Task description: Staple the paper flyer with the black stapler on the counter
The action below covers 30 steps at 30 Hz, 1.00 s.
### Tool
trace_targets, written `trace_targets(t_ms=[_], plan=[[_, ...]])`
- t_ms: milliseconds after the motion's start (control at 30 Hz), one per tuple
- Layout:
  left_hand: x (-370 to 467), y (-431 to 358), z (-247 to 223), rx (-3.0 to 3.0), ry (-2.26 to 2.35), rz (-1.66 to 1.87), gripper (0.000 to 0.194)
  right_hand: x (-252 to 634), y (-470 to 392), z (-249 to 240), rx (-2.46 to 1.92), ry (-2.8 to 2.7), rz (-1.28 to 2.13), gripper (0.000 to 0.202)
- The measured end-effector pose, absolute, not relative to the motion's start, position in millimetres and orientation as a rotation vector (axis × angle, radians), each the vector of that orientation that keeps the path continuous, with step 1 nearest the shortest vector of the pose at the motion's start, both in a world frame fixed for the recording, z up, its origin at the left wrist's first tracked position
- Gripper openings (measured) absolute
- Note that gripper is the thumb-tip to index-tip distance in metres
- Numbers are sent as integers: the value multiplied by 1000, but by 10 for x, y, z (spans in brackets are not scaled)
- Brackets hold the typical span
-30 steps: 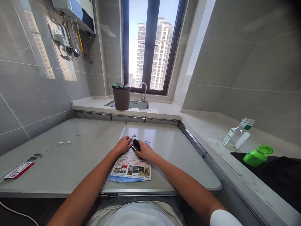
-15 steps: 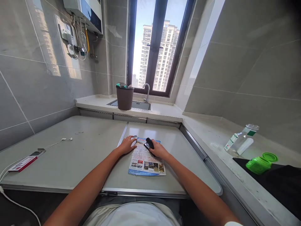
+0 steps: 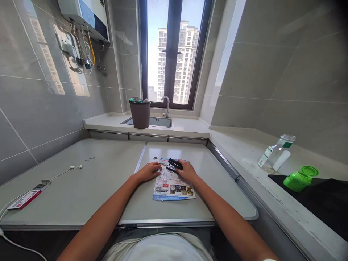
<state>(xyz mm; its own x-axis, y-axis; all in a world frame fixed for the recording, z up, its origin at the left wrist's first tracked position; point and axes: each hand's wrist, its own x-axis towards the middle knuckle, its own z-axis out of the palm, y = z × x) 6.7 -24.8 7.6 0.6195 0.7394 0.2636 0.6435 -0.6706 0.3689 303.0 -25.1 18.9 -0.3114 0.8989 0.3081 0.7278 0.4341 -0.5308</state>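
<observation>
A printed sheet or stack of sheets (image 3: 174, 185) lies on the pale folding table (image 3: 103, 195), its photo strip toward me. My right hand (image 3: 187, 171) holds a black stapler (image 3: 174, 165) over the upper part of the paper, the stapler's front pointing left. My left hand (image 3: 149, 171) rests palm down at the paper's upper left edge, fingers reaching onto it and slightly spread. Just beyond that hand, small dark staple strips (image 3: 155, 158) lie on the table.
At left lie a red and white box (image 3: 27, 197) and white earphones (image 3: 72, 168). A brown bin (image 3: 140, 114) stands by the sink (image 3: 160, 122). On the right counter are a clear bottle (image 3: 276, 154), an open green container (image 3: 300, 178) and black cloth (image 3: 328, 203).
The stapler has turned to lie more sideways in my right hand. The paper has shifted slightly right, and my left hand has moved a little back, uncovering the staple strips. The view has shifted slightly.
</observation>
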Motion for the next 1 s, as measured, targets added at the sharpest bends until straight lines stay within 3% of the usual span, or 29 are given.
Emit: trace_targets(t_ms=[300, 433, 567, 667, 1000], plan=[[107, -277, 83, 2579, 1245, 569, 33, 2960, -257, 162, -1139, -2234, 477, 40], [150, -289, 77, 2569, 1259, 589, 28, 2996, -237, 206, -1041, -2251, 492, 43], [187, -283, 86, 2539, 1286, 625, 24, 3195, -183, 356, -1070, -2172, 434, 21], [184, -258, 73, 2488, 1263, 666, 23, 3362, -149, 445, -1079, -2201, 462, 34], [181, -149, -49, 2386, 1263, 759, 29, 3512, -190, 555, -1108, -2355, 655, 35]])
